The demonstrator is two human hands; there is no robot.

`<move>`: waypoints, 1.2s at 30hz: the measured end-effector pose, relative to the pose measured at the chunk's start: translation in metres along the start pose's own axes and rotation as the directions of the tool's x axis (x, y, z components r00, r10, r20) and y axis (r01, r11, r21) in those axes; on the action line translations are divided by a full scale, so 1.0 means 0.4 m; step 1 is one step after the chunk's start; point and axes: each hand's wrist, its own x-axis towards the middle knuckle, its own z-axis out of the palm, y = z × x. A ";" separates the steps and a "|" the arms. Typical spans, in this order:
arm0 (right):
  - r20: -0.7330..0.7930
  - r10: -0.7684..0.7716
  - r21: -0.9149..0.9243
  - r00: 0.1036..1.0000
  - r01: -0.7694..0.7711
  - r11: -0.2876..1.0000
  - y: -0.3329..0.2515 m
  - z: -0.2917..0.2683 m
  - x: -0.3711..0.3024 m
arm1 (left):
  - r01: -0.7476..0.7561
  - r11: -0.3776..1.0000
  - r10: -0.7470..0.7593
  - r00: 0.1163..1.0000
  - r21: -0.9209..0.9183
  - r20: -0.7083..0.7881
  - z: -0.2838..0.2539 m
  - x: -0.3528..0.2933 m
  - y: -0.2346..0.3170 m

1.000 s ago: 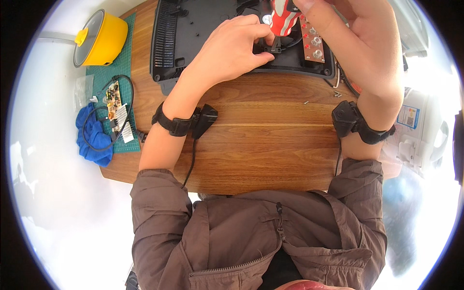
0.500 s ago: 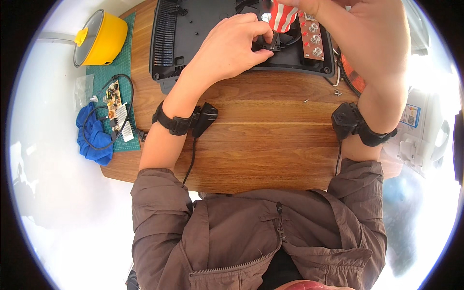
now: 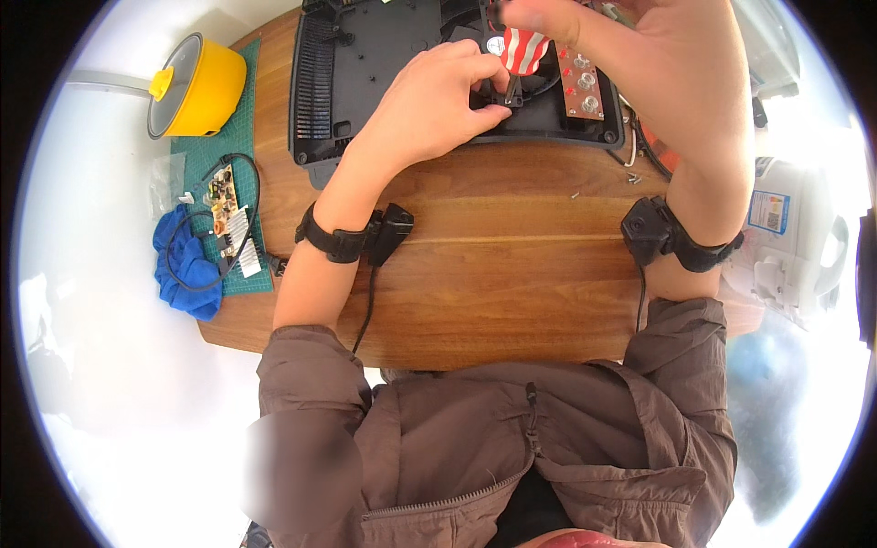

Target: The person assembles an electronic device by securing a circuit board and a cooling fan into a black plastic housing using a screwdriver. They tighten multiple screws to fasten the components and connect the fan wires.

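Observation:
A screwdriver with a red and white striped handle stands tilted over an open black appliance housing. My right hand is closed around the top of its handle. The shaft points down at a small black part inside the housing, near the housing's front edge. Beside the tip, my left hand has thumb and forefinger curled about that part; what they pinch is too small to make out. Just right of the screwdriver, a brown circuit board with clear round pieces lies in the housing.
Loose screws lie on the wooden table, near a copper coil. At left, a green cutting mat carries a yellow pot and a circuit board with a heat sink. A blue cloth lies beside them.
The whole view has shifted slightly. Both hands stay at the same spot on the housing, and the screwdriver is still in my right hand, its handle tilted a little differently.

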 end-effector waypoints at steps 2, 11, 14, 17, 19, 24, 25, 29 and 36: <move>0.019 0.048 0.054 0.999 -0.049 0.997 0.002 -0.007 0.001 | 0.024 1.000 -0.024 1.000 -0.011 0.013 -0.005 0.001 0.007; 0.072 -0.123 -0.099 0.990 0.130 0.987 -0.009 -0.027 0.006 | -0.017 0.999 0.018 1.000 0.035 -0.022 -0.006 -0.005 0.023; 0.060 -0.138 -0.080 0.989 0.143 0.986 0.006 -0.032 0.004 | 0.040 0.999 -0.041 0.999 0.034 0.029 -0.012 0.000 0.031; 0.026 -0.067 0.120 0.997 0.063 0.991 0.019 -0.046 0.005 | 0.049 0.998 -0.050 0.997 0.029 0.051 -0.007 0.001 0.011; 0.034 0.066 0.294 0.997 -0.073 0.953 0.019 -0.062 0.005 | 0.067 0.997 -0.069 0.995 0.027 0.072 -0.008 0.005 0.010; -0.189 -0.015 0.363 0.982 0.084 0.928 0.078 -0.073 -0.001 | 0.050 0.999 -0.052 0.994 0.019 0.099 -0.011 0.012 0.009; -0.222 -0.019 0.347 0.975 0.097 0.933 0.087 -0.077 -0.005 | 0.051 0.998 -0.054 0.993 0.028 0.102 -0.013 0.010 0.010; -0.336 -0.032 0.272 0.941 0.129 0.953 0.106 -0.107 -0.020 | -0.004 0.994 0.000 0.999 0.112 0.035 -0.027 0.012 0.042; -0.442 -0.065 0.164 0.895 0.152 0.975 0.120 -0.144 -0.044 | -0.313 0.948 0.309 0.949 0.060 0.060 0.050 -0.007 0.208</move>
